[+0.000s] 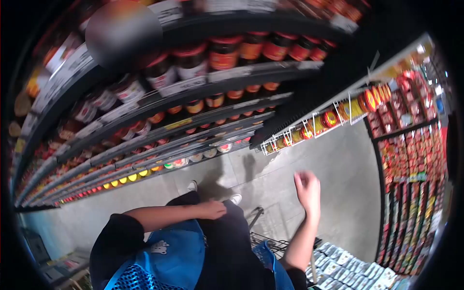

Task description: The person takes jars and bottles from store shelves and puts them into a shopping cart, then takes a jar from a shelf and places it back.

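My left hand point(212, 210) is bent across my front, over my dark trousers, with its fingers curled closed. Nothing shows in it. A blue vest or bag strap point(179, 246) with a small white print lies just below that forearm. My right hand point(308, 188) is raised over the grey floor to the right, its fingers loosely curled in, and no object is visible in them. It is apart from the wire rack of jars point(328, 118) above it. Below the right forearm is part of a dark wire cart point(270, 244).
Tall shelves hold jars with red lids point(224, 53) and price strips point(186, 87) on the left. Packed red goods fill another shelf point(411, 154) at the right. Stacked white-and-blue packs point(348, 266) lie at the lower right. Grey floor point(343, 179) runs between the shelves.
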Action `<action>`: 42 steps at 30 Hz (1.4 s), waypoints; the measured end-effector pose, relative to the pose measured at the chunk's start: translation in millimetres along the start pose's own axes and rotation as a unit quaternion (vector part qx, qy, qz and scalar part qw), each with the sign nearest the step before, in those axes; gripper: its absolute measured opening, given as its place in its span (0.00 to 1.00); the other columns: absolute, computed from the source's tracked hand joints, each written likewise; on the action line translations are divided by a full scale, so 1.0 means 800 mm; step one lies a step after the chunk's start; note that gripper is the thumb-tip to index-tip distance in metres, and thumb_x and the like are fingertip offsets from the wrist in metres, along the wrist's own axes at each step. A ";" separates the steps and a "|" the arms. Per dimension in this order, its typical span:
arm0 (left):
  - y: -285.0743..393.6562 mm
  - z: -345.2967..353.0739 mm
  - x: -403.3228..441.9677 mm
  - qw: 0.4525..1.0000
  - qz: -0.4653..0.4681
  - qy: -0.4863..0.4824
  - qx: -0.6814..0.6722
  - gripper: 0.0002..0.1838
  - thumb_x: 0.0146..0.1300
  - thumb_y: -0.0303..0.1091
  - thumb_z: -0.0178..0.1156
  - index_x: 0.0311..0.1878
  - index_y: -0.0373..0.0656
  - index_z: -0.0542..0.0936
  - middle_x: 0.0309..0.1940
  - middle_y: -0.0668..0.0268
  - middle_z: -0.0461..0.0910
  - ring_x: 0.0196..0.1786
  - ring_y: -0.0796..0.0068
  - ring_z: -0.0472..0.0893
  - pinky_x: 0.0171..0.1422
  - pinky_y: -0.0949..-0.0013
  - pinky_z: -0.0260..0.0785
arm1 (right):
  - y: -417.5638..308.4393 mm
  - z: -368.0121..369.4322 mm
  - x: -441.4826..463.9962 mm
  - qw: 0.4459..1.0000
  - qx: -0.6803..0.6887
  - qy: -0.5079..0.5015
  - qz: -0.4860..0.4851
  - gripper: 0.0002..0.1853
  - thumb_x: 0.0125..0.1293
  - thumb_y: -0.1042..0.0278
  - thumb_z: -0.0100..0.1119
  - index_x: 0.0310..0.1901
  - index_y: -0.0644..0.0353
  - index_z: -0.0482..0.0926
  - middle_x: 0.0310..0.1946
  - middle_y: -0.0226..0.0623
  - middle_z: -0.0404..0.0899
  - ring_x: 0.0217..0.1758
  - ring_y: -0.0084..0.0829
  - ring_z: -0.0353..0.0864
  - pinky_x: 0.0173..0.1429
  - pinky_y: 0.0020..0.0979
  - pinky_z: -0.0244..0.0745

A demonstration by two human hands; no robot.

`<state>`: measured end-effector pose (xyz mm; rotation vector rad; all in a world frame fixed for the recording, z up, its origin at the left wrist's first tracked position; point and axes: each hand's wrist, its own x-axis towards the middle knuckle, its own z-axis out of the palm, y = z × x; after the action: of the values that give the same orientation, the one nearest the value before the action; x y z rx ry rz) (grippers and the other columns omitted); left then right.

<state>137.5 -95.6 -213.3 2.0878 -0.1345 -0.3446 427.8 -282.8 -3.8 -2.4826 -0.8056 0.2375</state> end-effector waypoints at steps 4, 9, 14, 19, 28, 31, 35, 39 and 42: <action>-0.002 -0.044 -0.075 0.970 -0.179 0.118 -0.113 0.12 0.71 0.41 0.53 0.47 0.45 0.81 0.39 0.58 0.84 0.45 0.56 0.83 0.50 0.59 0.75 | -0.203 0.068 0.093 0.962 0.227 -0.031 -0.147 0.16 0.62 0.69 0.66 0.50 0.64 0.81 0.41 0.41 0.82 0.34 0.27 0.82 0.40 0.27 0.76; -0.014 -0.054 -0.159 0.925 -0.179 0.307 -0.133 0.11 0.70 0.37 0.55 0.46 0.42 0.81 0.36 0.55 0.84 0.40 0.55 0.84 0.44 0.60 0.75 | -0.343 0.178 0.075 0.923 0.334 -0.059 -0.181 0.15 0.63 0.76 0.66 0.52 0.66 0.79 0.46 0.34 0.79 0.34 0.17 0.79 0.36 0.20 0.75; -0.037 -0.037 -0.208 0.886 -0.175 0.394 -0.170 0.11 0.70 0.38 0.56 0.46 0.42 0.81 0.36 0.55 0.84 0.40 0.56 0.85 0.44 0.61 0.76 | -0.395 0.240 0.043 0.899 0.282 0.067 -0.327 0.17 0.60 0.81 0.64 0.52 0.65 0.79 0.56 0.40 0.77 0.35 0.23 0.81 0.33 0.22 0.74; -0.049 -0.022 -0.227 0.865 -0.189 0.403 -0.230 0.11 0.70 0.37 0.57 0.47 0.40 0.81 0.37 0.57 0.84 0.41 0.59 0.84 0.46 0.64 0.75 | -0.424 0.272 0.040 0.892 0.253 0.043 -0.372 0.25 0.59 0.80 0.63 0.59 0.64 0.74 0.59 0.43 0.73 0.38 0.28 0.82 0.33 0.26 0.75; -0.054 -0.026 -0.238 0.898 -0.214 0.328 -0.199 0.16 0.72 0.43 0.54 0.49 0.40 0.81 0.43 0.55 0.85 0.47 0.57 0.85 0.51 0.62 0.75 | -0.480 0.310 0.024 0.901 0.021 -0.008 -0.432 0.24 0.64 0.61 0.61 0.59 0.59 0.70 0.50 0.50 0.73 0.39 0.46 0.83 0.38 0.46 0.80; -0.055 -0.025 -0.237 0.902 -0.194 0.328 -0.202 0.18 0.72 0.45 0.53 0.50 0.41 0.81 0.44 0.55 0.85 0.48 0.55 0.84 0.52 0.62 0.75 | -0.491 0.324 0.027 0.897 -0.030 0.003 -0.442 0.21 0.64 0.59 0.60 0.54 0.61 0.73 0.48 0.53 0.74 0.38 0.51 0.82 0.38 0.48 0.80; -0.057 -0.025 -0.236 0.909 -0.182 0.313 -0.206 0.18 0.72 0.45 0.53 0.50 0.41 0.81 0.44 0.55 0.84 0.49 0.54 0.84 0.52 0.61 0.75 | -0.498 0.328 0.040 0.892 -0.064 -0.037 -0.446 0.16 0.62 0.59 0.62 0.47 0.61 0.78 0.42 0.51 0.78 0.38 0.53 0.82 0.39 0.48 0.79; -0.061 -0.019 -0.234 0.903 -0.156 0.334 -0.219 0.14 0.69 0.42 0.54 0.45 0.41 0.81 0.40 0.54 0.84 0.45 0.52 0.83 0.48 0.61 0.74 | -0.499 0.337 0.054 0.885 -0.056 0.005 -0.462 0.14 0.60 0.60 0.65 0.43 0.60 0.81 0.37 0.47 0.81 0.41 0.51 0.81 0.43 0.48 0.77; -0.058 -0.026 -0.238 0.903 -0.159 0.327 -0.228 0.14 0.69 0.42 0.54 0.45 0.41 0.80 0.39 0.54 0.84 0.44 0.53 0.83 0.48 0.61 0.74 | -0.501 0.334 0.056 0.884 -0.040 0.015 -0.466 0.14 0.59 0.61 0.65 0.43 0.60 0.81 0.40 0.46 0.80 0.44 0.50 0.79 0.47 0.47 0.75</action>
<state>-40.1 -9.9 -207.2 1.6466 0.6362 0.1426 180.5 132.8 -22.4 -1.8713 -1.8884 -0.1865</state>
